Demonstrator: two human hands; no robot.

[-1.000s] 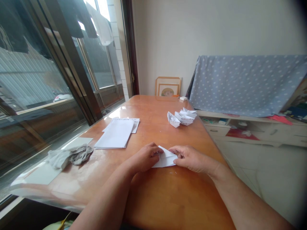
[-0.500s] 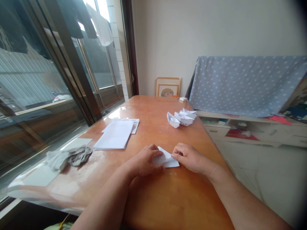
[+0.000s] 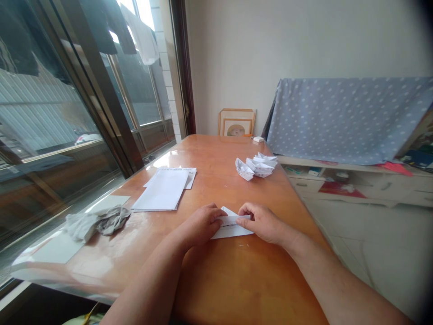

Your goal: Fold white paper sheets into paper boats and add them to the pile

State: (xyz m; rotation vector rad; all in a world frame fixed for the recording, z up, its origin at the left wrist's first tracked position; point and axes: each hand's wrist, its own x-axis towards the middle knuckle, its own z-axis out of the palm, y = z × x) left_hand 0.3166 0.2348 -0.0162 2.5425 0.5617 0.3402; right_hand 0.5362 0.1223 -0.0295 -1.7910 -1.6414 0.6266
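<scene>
- Evidently light and thin, the small folded white paper piece [image 3: 232, 231] should weigh almost nothing in the fingers; its layered folds probably make it a little stiffer than a single sheet, yet it looks easy to crease, crush or tear.
- Its dry, matt surface seems unlikely to slip; the best hold is probably a gentle pinch at both ends of the raised strip, where a line of dark print shows, leaving the middle uncrumpled.
- It lies directly between the two hands, its pointed tip showing beyond the strip and its broad lower edge toward the person.
- At its left end, the left hand [image 3: 202, 223] is closed on the paper, thumb and curled fingers together.
- At its right end, the right hand [image 3: 263, 222] pinches the strip between thumb and bent forefinger.
- Under both hands is the glossy orange-brown wooden bench [image 3: 250, 284], with tiny white paper scraps [image 3: 242, 245] just nearer the person than the paper.
- Beyond the right hand, well apart from it, sits a cluster of pointed white folded-paper shapes [image 3: 262, 167].
- Left of the left hand and farther out lies a flat stack of white paper sheets [image 3: 161, 193]; nearer than that stack, a crumpled grey cloth [image 3: 114, 220].
</scene>
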